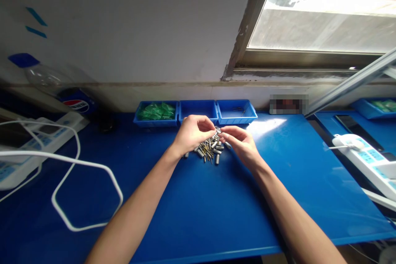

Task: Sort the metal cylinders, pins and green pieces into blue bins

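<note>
The left hand (192, 133) and the right hand (241, 143) meet over the table (198, 214), thumbs and forefingers closed on a small silvery piece (218, 130) between them. It is held just above the far side of a heap of metal parts (210, 147), toward the table's far edge; its long axis cannot be told (the fingertips cover most of it).

In the heap, slender brass-coloured pins lie at mixed angles, many running roughly from the far edge toward the near edge. Thicker grey posts lie among and around them; one post (217, 159) on the near side points its long axis toward the near edge. The left hand covers part of the heap's left side, and the right hand's fingers reach in from the right.

Beyond the hands, three blue trays line the far edge: the left tray (135, 120) bears green plastic packets (157, 111), the middle tray (198, 120) sits beside it, and the right tray (237, 120) holds a few thin pieces (241, 110). A white cable (116, 181) loops over the left part of the table, near a white power strip (69, 126) and a blue-capped bottle (77, 101). The parts look shiny, in grey and brass tones.
</note>
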{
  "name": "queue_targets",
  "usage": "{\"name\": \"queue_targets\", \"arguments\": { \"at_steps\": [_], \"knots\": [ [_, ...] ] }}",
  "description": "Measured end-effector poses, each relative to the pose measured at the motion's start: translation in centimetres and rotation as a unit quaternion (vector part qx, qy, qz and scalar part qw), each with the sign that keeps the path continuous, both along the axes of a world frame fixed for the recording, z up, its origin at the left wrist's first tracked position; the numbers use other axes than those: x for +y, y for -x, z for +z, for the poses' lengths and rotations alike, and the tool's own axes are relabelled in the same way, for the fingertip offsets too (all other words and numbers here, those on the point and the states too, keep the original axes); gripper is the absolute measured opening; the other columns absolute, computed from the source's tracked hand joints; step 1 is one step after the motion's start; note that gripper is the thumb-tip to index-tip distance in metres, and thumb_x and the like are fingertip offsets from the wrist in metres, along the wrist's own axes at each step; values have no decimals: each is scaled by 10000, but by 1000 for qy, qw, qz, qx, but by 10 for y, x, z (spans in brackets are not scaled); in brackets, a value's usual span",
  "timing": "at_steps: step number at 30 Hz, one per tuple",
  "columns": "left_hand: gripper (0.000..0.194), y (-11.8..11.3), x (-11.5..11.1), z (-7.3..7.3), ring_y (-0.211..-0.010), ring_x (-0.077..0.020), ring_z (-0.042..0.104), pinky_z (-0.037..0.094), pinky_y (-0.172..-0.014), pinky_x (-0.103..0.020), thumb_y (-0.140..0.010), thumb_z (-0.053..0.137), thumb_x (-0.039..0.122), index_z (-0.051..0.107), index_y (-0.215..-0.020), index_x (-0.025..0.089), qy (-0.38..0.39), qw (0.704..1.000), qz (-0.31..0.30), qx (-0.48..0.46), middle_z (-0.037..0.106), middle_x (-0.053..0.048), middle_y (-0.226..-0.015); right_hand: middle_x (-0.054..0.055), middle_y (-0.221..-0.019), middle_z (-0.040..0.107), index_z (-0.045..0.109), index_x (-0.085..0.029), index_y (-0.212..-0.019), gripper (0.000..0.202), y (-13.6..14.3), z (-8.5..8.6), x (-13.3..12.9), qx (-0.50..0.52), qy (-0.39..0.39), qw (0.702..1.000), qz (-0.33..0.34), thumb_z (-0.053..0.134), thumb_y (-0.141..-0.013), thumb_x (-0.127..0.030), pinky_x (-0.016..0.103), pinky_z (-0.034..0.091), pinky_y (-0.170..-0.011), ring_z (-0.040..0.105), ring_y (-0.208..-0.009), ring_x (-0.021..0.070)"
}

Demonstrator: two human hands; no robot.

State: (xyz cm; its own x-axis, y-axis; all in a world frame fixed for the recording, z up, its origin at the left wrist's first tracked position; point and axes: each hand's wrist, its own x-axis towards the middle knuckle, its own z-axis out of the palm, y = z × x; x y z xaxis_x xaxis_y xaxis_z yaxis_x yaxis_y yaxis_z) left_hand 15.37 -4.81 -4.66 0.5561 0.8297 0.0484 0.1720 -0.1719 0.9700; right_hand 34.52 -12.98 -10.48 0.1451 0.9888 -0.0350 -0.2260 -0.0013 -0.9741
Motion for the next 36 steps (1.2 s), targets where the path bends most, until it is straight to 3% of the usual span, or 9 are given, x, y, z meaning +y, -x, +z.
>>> {"name": "queue_targets", "arguments": {
  "at_steps": [2,5,8,11,15,20,27,31,36],
  "knots": [
    [59,1,-1,0,-816,-206,790,633,-796,-298,-795,776,209,767,-823,158,-12,1000,-16,21,815,-58,-858,18,-893,825,832,-275,-988,279,0,-1,1,12,4,1000,-9,929,-772,-424,388,599,-883,744,-824,204],
    [27,4,1,-2,-790,-189,756,587,-752,-277,-826,731,184,754,-833,173,-95,989,-6,114,797,-39,-842,30,-902,827,839,-276,-989,264,-1,0,4,7,-4,999,-38,892,-810,-462,408,597,-886,748,-830,217],
    [42,6,3,-7,-787,-199,728,540,-728,-285,-834,725,185,750,-866,193,-165,958,15,236,779,-37,-843,48,-1232,804,811,-315,-1173,331,-6,-1,6,-34,-42,996,-64,848,-866,-433,439,568,-1018,746,-1110,267],
    [93,4,2,-11,-812,-218,731,514,-711,-290,-834,723,178,750,-917,212,-169,935,4,313,781,-44,-879,34,-1470,691,736,-362,-1322,450,-9,-3,5,-57,-62,994,-66,834,-884,-388,455,526,-1112,666,-1310,286],
    [149,-3,-4,-11,-837,-237,742,511,-724,-296,-851,680,146,744,-957,228,-175,916,13,361,787,-55,-908,41,-1361,745,762,-341,-1223,331,-9,-5,3,-61,-55,995,-60,814,-899,-387,426,582,-986,729,-1143,260],
    [263,-6,-7,-9,-824,-240,749,520,-722,-290,-861,614,94,743,-1032,246,-192,907,26,375,789,-57,-906,39,-1241,782,782,-310,-1145,248,-6,-4,2,-60,-51,995,-53,798,-906,-376,365,585,-858,742,-985,217],
    [339,-6,-6,-11,-755,-237,743,504,-682,-294,-824,606,70,700,-1107,232,-190,906,46,375,776,-58,-852,46,-1170,794,782,-280,-1117,233,-6,-3,2,-49,-44,997,-46,782,-905,-377,345,569,-818,705,-878,189],
    [280,1,-2,-2,-696,-200,722,498,-657,-267,-796,610,43,666,-1010,215,-184,925,40,330,753,-33,-779,27,-1018,804,780,-275,-1106,237,-6,-3,1,-52,-33,997,-43,785,-903,-398,340,567,-815,690,-804,174],
    [232,16,2,18,-669,-143,713,494,-628,-208,-784,652,51,589,-940,211,-151,966,-12,210,727,21,-725,-2,-772,752,786,-260,-1050,284,-3,2,1,-75,-25,996,-32,820,-867,-475,330,568,-735,674,-720,174]
  ]
}}
